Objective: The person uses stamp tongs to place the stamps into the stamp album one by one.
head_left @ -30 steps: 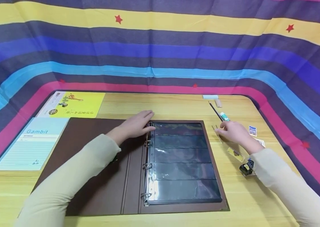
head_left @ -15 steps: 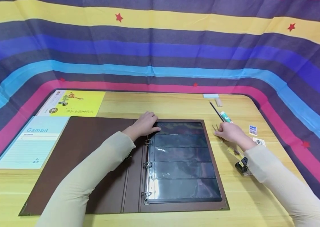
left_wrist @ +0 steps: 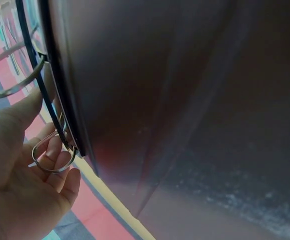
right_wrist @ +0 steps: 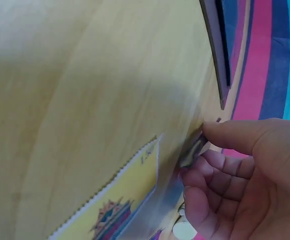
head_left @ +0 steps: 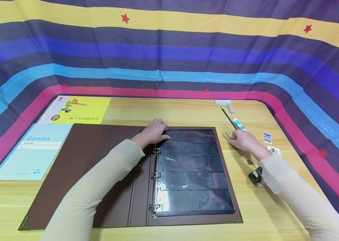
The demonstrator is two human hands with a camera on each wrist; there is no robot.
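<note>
A brown ring binder lies open, with dark pocket pages on its rings. My left hand rests at the top of the pages by the upper ring. In the left wrist view its thumb touches the page edge, and the fingers are loosely bent near a metal ring. Right of the binder, my right hand pinches tweezers between thumb and fingers; the right wrist view shows part of the tweezers. A yellow stamp lies on the table below that hand.
Beyond the right hand lie a glue stick, a dark pencil, an eraser and a pale blue block. A blue stamp and a white stamp lie rightward. At left are a notebook and yellow booklet.
My left hand has slid slightly right onto the top of the pages. The right hand has taken hold of the tweezers, whose visible tips have shifted slightly left.
</note>
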